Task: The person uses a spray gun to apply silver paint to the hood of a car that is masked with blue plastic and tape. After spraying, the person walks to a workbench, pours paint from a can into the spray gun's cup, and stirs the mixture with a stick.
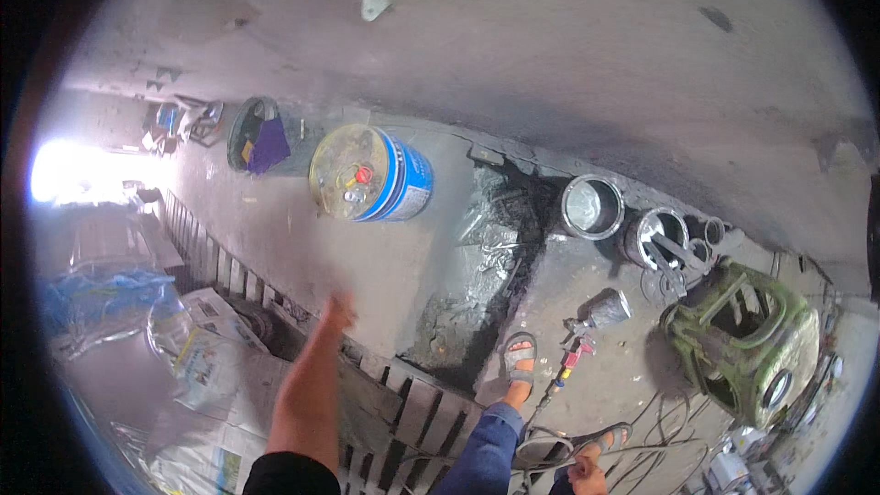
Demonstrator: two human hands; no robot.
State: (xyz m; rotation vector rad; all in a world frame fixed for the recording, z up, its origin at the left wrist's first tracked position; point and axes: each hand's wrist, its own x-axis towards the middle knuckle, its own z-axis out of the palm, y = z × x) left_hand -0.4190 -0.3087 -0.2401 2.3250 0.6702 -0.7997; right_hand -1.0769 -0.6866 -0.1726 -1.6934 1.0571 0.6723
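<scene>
My left hand (341, 312) reaches forward at left of centre, smeared by motion, so its fingers cannot be made out. It looks empty, and the blue drum (408, 181) with a yellowish lid stands beyond it. Close to the lower edge, my right hand (587, 477) has its fingers curled together beside my sandalled foot; whatever it may hold is hidden. On the floor ahead of my feet lies a spray gun (577, 346) with a grey cup (609, 309), joined to an air hose (548, 399).
A green metal canister with a guard collar (747, 348) lies at right. Paint-smeared pails (591, 207) line the wall. A basin with purple cloth (268, 147) stands far left. Crumpled silvery sheeting (477, 257) covers the middle floor. Wrapped stacks (119, 312) and a slatted grate (431, 412) are nearer.
</scene>
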